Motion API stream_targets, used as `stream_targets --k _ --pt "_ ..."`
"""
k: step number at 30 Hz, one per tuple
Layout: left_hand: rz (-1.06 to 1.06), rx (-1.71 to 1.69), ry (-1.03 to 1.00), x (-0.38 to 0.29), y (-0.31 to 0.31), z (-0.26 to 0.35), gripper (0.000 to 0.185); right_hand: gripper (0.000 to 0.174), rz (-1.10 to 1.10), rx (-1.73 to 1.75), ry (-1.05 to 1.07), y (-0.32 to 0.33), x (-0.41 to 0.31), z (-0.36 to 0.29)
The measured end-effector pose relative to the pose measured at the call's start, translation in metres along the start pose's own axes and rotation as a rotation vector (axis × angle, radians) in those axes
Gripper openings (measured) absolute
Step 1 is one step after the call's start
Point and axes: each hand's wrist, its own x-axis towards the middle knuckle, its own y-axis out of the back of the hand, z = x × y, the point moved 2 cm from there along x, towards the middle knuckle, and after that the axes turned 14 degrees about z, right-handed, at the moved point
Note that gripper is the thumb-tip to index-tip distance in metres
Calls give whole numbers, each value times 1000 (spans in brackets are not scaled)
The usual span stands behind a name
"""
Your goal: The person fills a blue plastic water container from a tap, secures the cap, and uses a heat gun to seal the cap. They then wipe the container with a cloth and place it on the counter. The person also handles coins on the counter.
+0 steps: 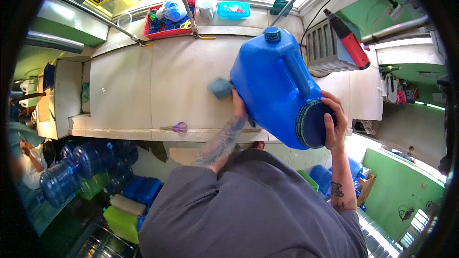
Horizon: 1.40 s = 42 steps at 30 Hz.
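A large blue plastic water jug is tilted over the counter, its moulded handle facing up. Its small cap points to the far side. A dark wide lid is on the near end, and both closures have printed bands around them. My right hand grips this lid's rim. My left hand is at the jug's left side, its fingers partly hidden behind the jug. A blurred grey-teal cloth sticks out from that hand.
Purple-handled scissors lie at the counter's near edge. A red basket of caps, a blue lidded box and a white tub line the back. A red heat gun rests at right. Water bottles and a person are at left.
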Motion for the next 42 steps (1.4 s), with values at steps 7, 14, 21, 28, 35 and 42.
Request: stream_targets --k 7,14,21,28,35,42 --pt "86 256 -61 -28 78 -59 36 30 19 65 28 7 -6 1" --pt "158 793 -877 -85 82 114 57 99 -252 -374 336 14 -23 -22" --pt "-187 486 -1105 -163 -124 188 71 99 -320 -295 385 5 -23 -6" --pt "-364 510 -1057 -173 -179 154 58 91 -369 -247 461 31 -11 4" --pt "-377 329 -661 -163 -102 112 69 89 -516 -94 754 88 11 64" --pt "-109 409 -752 -214 -77 -18 63 97 -671 -67 765 179 32 124"
